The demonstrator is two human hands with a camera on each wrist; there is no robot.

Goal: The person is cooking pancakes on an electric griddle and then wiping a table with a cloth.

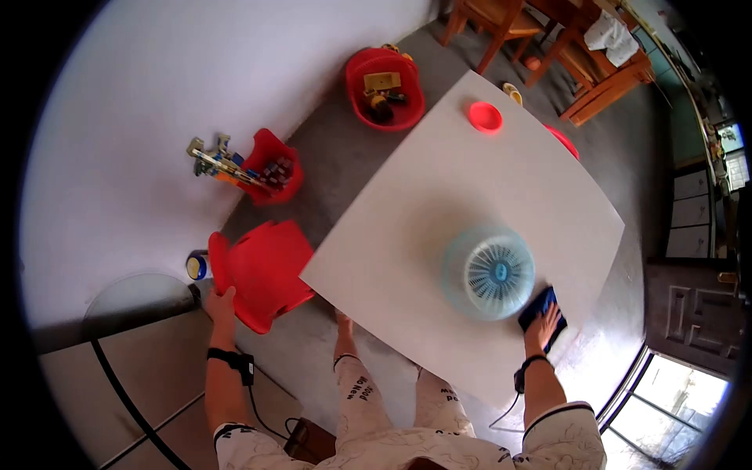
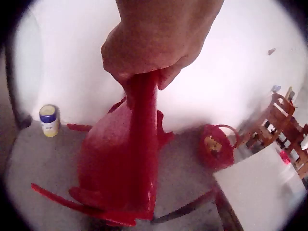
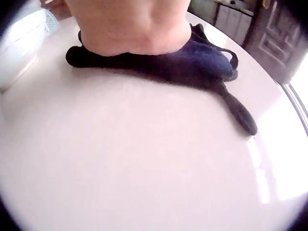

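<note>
My left hand (image 1: 222, 304) grips the top edge of a red plastic chair (image 1: 274, 266) beside the table's left corner. In the left wrist view the fingers curl over that edge, and the chair (image 2: 120, 159) hangs below the hand (image 2: 156, 43). On the white table (image 1: 407, 227), my right hand (image 1: 544, 325) lies with extended fingers on a dark blue cloth (image 1: 554, 333). The right wrist view shows the cloth (image 3: 202, 62) bunched under the palm, one corner trailing over the tabletop. Left of this hand stands a light blue slotted plastic basket (image 1: 500, 272).
A round red dish (image 1: 486, 117) sits near the table's far corner. Along the wall are a red tub (image 1: 356, 70) of toys, another red container (image 1: 291, 184) with small items, and a blue-lidded jar (image 1: 196, 266). Wooden chairs (image 1: 501, 23) stand at the back.
</note>
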